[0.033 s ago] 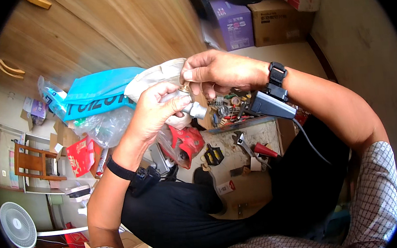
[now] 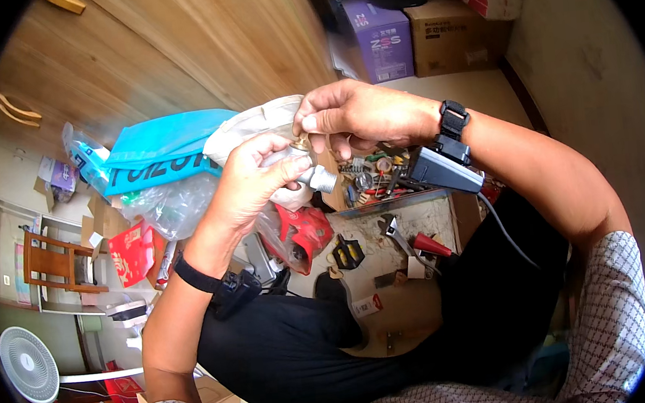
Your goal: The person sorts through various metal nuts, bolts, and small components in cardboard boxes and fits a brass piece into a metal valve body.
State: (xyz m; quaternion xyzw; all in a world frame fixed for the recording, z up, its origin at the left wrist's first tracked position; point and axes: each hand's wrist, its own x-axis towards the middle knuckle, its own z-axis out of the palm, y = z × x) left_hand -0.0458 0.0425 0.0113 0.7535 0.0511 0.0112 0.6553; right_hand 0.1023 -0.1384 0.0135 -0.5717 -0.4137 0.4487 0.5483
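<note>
A silver-grey metal valve body with a threaded end is gripped between the thumb and fingers of my left hand. At its upper end shows a small brass-coloured part. My right hand comes in from the right, thumb and forefinger pinched together at that brass part; the fingertips hide most of what they hold. Behind my hands are a cream cloth-like bag and a blue bag. An adjustable wrench lies on the floor below.
A tray of tools and small parts sits beyond my knees. Nearby are a red cone-shaped thing, a black-and-yellow item and a red plastic bag. Wooden cabinet doors rise behind; boxes stand at the far right.
</note>
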